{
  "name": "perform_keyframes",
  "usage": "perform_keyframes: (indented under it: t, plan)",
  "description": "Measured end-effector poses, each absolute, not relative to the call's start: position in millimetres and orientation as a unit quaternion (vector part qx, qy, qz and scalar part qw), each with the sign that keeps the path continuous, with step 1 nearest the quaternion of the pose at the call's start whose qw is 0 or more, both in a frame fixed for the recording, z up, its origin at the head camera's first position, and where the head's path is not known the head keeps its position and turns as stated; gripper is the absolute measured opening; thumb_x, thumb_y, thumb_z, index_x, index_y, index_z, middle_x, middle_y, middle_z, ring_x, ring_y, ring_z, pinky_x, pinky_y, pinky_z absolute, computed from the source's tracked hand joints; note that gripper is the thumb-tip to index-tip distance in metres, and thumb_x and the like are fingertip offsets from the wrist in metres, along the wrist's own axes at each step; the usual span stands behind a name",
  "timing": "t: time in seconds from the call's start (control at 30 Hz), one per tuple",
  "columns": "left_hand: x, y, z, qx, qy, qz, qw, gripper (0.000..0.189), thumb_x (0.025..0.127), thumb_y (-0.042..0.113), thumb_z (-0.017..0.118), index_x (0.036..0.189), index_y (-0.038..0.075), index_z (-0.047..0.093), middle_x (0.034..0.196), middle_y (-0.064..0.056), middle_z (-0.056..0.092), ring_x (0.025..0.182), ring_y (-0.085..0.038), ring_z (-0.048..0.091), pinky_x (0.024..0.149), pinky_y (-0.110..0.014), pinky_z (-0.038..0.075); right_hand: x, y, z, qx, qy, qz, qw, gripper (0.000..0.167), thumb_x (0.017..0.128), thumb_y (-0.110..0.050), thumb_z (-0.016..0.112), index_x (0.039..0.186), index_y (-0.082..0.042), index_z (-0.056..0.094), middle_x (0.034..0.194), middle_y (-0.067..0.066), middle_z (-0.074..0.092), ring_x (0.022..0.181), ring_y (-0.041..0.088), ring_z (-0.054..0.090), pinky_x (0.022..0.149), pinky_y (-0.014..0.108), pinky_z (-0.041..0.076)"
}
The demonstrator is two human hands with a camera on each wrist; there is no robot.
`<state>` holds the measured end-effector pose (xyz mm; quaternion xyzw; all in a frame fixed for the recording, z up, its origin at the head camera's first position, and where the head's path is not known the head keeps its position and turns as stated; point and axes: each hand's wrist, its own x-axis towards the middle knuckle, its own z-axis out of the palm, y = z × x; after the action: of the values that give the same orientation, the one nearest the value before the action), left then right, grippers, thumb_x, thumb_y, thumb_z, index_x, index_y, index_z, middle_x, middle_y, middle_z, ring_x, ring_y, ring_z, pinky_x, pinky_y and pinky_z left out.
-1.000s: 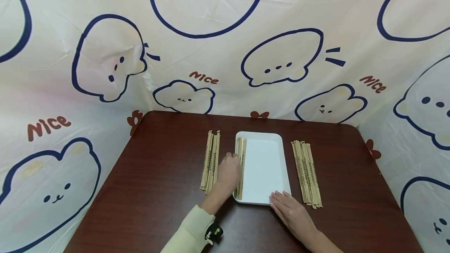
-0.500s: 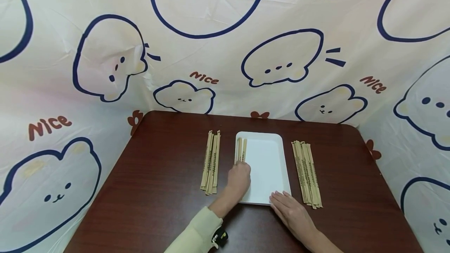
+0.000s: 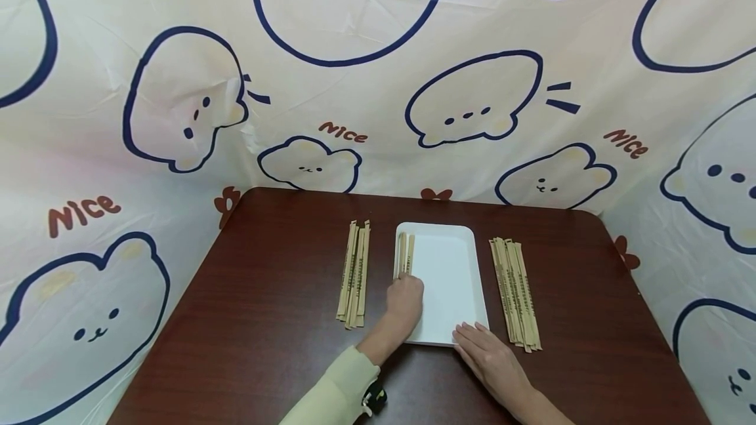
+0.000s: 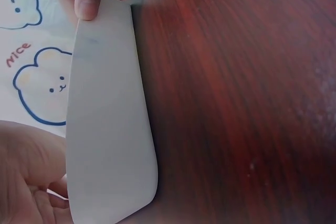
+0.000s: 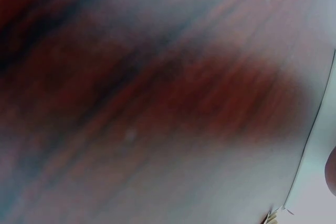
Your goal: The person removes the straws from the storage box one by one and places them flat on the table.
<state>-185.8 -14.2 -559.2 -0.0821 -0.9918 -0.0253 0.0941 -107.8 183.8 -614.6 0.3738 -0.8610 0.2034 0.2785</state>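
A white rectangular tray (image 3: 447,281) lies on the table, with a few slim, kraft-paper-wrapped sticks (image 3: 405,253) along its left side. My left hand (image 3: 404,300) is over the near part of these sticks, its fingers curled around them; its fingertips and the sticks' near ends are hidden in the head view. In the left wrist view the curled left hand (image 4: 29,174) shows beside the tray's near wall (image 4: 107,108). My right hand (image 3: 490,359) rests on the tray's near right corner with fingers straight; a fingertip (image 4: 88,6) of it touches the rim in the left wrist view.
Left of the tray lies a bundle of several printed wrapped sticks (image 3: 354,274). Another bundle (image 3: 515,294) lies to the tray's right. The dark brown wooden table (image 3: 283,294) meets a cartoon-printed cloth (image 3: 378,90) at its back and sides.
My left hand has moved right and nearer to me, from the tray's left edge onto the near part of the sticks, then barely moved. The right hand has stayed at the corner.
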Motion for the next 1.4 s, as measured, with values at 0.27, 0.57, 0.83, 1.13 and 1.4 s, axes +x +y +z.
perform_keyframes:
  t: [0.27,0.57,0.83,1.13,1.4]
  plan:
    - [-187.2,-11.7,-564.0,-0.083,-0.993,-0.012,0.089,0.014,0.089,0.004,0.069,0.092,-0.008,0.075,0.088,-0.02,0.068,0.069,-0.022,0.069,0.052,-0.03,0.058,-107.6,183.5,-614.2,0.375,-0.859,0.208,0.28,0.038,0.105,-0.03,0.052,0.11,-0.001,0.075,0.111,0.011,0.072,0.103,0.026,0.069,0.093,0.046,0.053]
    - [-190.8,-10.3,-567.6,-0.079,-0.994,-0.013,0.073,0.017,0.091,0.008,0.069,0.095,-0.007,0.074,0.087,-0.02,0.068,0.067,-0.021,0.069,0.049,-0.029,0.057,-107.1,183.6,-612.8,0.372,-0.861,0.21,0.276,0.036,0.104,-0.029,0.053,0.109,-0.001,0.075,0.112,0.011,0.072,0.104,0.027,0.069,0.092,0.048,0.053]
    - [-191.5,-9.5,-565.5,-0.075,-0.995,-0.025,0.068,0.02,0.09,0.01,0.07,0.095,-0.01,0.072,0.08,-0.017,0.066,0.062,-0.021,0.067,0.046,-0.029,0.056,-107.0,184.0,-612.2,0.37,-0.863,0.211,0.272,0.029,0.1,-0.024,0.061,0.109,-0.001,0.075,0.112,0.011,0.072,0.104,0.027,0.069,0.093,0.048,0.053]
    - [-193.4,-7.9,-566.5,-0.072,-0.995,-0.054,0.043,0.011,0.087,0.009,0.071,0.089,-0.002,0.074,0.078,-0.014,0.063,0.063,-0.023,0.067,0.048,-0.035,0.056,-107.5,184.0,-614.3,0.371,-0.86,0.215,0.277,0.034,0.103,-0.028,0.055,0.109,-0.001,0.075,0.111,0.011,0.072,0.103,0.027,0.069,0.09,0.05,0.054]
    - [-192.6,-9.4,-564.3,-0.079,-0.994,-0.062,0.044,0.012,0.089,0.009,0.07,0.089,-0.003,0.073,0.078,-0.013,0.061,0.062,-0.023,0.066,0.047,-0.034,0.056,-107.6,184.6,-614.4,0.374,-0.862,0.21,0.27,0.028,0.098,-0.023,0.063,0.109,-0.001,0.075,0.112,0.011,0.072,0.104,0.027,0.068,0.094,0.047,0.052]
